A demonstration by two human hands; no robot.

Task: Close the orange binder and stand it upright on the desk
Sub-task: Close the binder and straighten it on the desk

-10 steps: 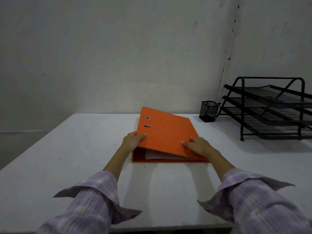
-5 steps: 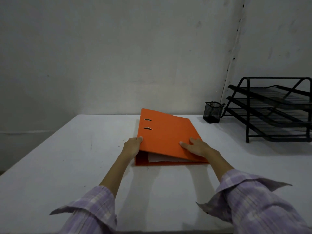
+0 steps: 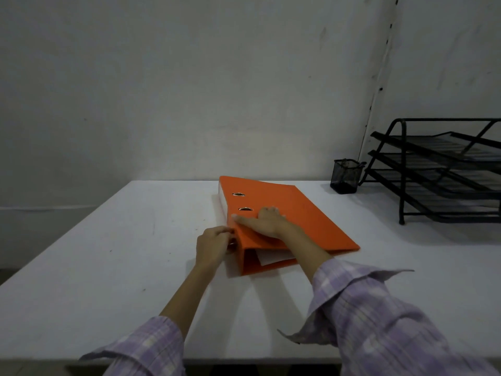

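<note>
The orange binder (image 3: 303, 215) lies flat and closed on the white desk (image 3: 108, 267), turned at an angle with its spine toward the left. White paper shows at its near open end. My left hand (image 3: 214, 245) grips the near end of the spine, fingers curled at the finger hole. My right hand (image 3: 267, 222) presses flat on the top cover beside the two metal slots, fingers spread.
A black mesh pen cup (image 3: 345, 176) stands at the back right. A black three-tier wire letter tray (image 3: 444, 172) fills the far right. A grey wall runs close behind the desk's far edge.
The binder has rotated so its near end swings left. My right hand moved from the cover's near right edge to its left part. My left hand shifted to the spine.
</note>
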